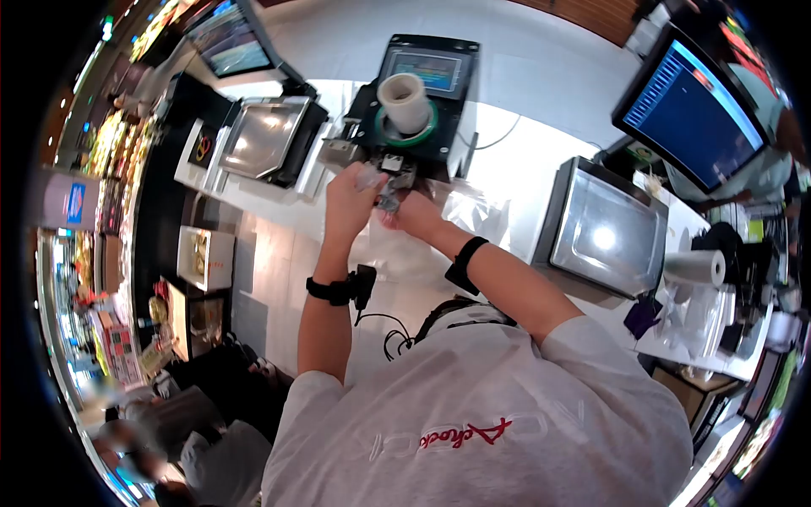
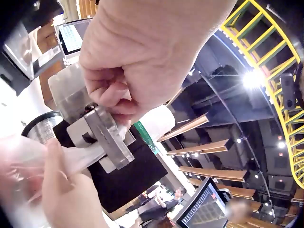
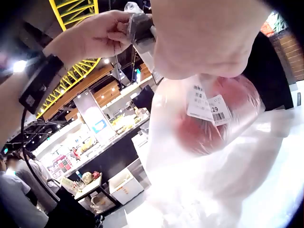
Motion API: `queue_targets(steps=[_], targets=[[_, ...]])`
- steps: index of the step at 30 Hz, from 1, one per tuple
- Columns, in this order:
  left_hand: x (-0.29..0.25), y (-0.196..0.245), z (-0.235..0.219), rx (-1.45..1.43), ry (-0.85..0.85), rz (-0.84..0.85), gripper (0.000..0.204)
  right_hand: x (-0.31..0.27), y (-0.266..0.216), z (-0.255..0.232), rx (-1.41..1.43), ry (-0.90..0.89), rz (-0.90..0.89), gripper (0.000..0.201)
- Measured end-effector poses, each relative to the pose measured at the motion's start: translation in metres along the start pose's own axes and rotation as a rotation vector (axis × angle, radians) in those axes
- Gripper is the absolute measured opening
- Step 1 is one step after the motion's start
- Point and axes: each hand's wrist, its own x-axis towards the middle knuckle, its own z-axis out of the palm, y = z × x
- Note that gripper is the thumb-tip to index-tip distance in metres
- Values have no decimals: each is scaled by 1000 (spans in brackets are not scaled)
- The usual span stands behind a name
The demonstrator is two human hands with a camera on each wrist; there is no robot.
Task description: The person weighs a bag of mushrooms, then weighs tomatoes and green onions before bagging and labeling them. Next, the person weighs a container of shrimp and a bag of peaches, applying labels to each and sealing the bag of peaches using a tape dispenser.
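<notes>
A clear plastic bag (image 3: 161,118) of round red produce (image 3: 199,135), with two white printed labels (image 3: 219,110), hangs below my right hand (image 3: 204,42) in the right wrist view. That hand grips the bag's gathered neck (image 2: 85,159), stretched toward a metal bag-neck sealer (image 2: 107,137) in the left wrist view. On the sealer's other side, the curled fingers of my left hand (image 2: 137,57) pinch the bag's top end. A tuft of plastic (image 3: 133,7) sticks up above the left hand. From the head view, left hand and right hand (image 1: 416,215) are close together before the sealer.
Behind the hands is a black machine with a screen (image 1: 431,72), carrying a white roll (image 1: 405,101) and a green ring. Weighing scales with metal plates flank it, left (image 1: 266,135) and right (image 1: 608,228). A large monitor (image 1: 693,110) stands right, a bag roll (image 1: 697,268) below it.
</notes>
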Motion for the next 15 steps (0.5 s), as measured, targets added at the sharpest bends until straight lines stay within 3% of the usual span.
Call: queue_targets(steps=[3,4,7,8,11,13,15], targets=[[3,-6,2,-45,-15,-15,25,-17,-25,-28,-91,-69,274,48],[4,-6,2,-50,-22,-24,26,-40,-51,-59,-119,-83,268,50],[4,-12,-4,12,-54,12,30,-89,-25,-78,37,140,-22,53],[2,-4,-8,132,-49,72,32,-114,5,-75,39,344,-248,52],[2,-3,-6,122,-37,90,41,-203,41,-121,298,209,109,37],[8,-22,-5,203,1,218,42,-265,61,-161,250,328,214,28],[7,-13,-6,158,-81,-15,41,-325,87,-193,330,596,375,22]])
